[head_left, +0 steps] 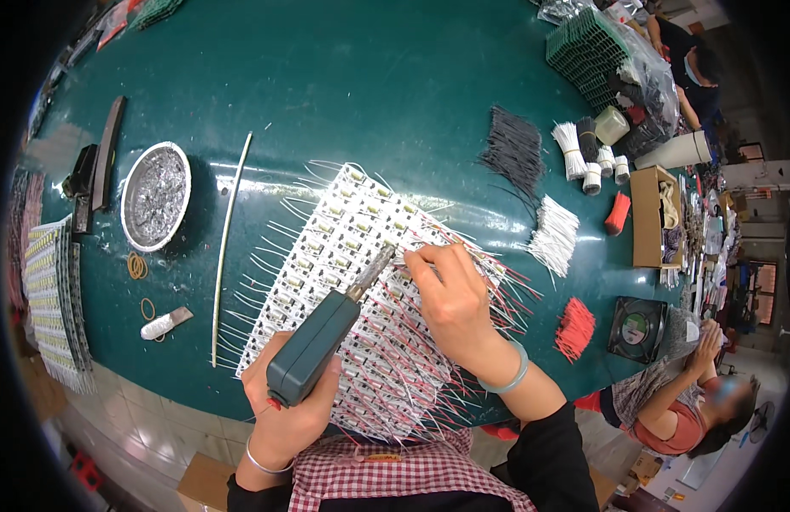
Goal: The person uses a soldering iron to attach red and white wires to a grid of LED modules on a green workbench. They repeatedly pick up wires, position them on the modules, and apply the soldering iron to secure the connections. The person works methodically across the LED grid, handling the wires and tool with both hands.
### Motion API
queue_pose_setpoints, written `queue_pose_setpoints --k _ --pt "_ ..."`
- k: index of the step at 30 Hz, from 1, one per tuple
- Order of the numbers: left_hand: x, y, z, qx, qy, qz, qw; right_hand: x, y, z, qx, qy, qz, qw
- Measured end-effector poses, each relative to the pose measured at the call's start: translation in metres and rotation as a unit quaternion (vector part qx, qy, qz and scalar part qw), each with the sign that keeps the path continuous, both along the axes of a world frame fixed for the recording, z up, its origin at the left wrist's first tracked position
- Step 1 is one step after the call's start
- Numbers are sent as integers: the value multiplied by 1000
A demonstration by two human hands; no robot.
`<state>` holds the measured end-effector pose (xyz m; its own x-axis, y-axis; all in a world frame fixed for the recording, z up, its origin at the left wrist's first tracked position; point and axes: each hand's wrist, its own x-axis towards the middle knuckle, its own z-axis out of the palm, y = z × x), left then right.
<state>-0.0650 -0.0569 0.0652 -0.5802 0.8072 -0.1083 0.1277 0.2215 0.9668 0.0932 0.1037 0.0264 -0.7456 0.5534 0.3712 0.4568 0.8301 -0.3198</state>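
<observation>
My left hand is closed round the dark green handle of a soldering gun, whose metal tip points up and away over a panel of white circuit boards. Close beside that tip, the fingers of my right hand are pinched together at the panel, on what looks like a thin wire; most of it is hidden by the fingers. Rows of small parts cover the panel. White wires stick out along its left side, while red wires and white ones fan over its right and near parts.
A bowl of silvery scraps, rubber bands and a long pale rod lie left. At right are black wires, white wires, red wires, a fan and a cardboard box. Two other people are at right.
</observation>
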Motion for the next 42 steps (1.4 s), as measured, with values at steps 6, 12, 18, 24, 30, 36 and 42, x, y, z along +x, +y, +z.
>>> queue_pose_setpoints --k 6,12,18,24,30,36,42 --pt "3 -1 -4 -9 -12 18 1000 -1 -1 -1 -2 -11 -1 1000" --pt "1 0 -4 -4 22 -2 1000 -2 -1 -1 2 -16 2 1000" --pt "-4 0 3 -2 66 -24 998 -2 -2 0 0 -19 2 1000" --pt "-4 -6 -1 18 57 -4 998 -3 -3 -1 1 -17 0 1000" --pt "-2 -11 -7 34 57 11 998 -1 -2 1 15 0 4 1000" --pt "-3 -17 2 -25 1 42 999 2 -13 6 -8 29 18 999" --pt "-4 -23 -2 -4 13 21 1000 0 -19 0 -17 15 16 1000"
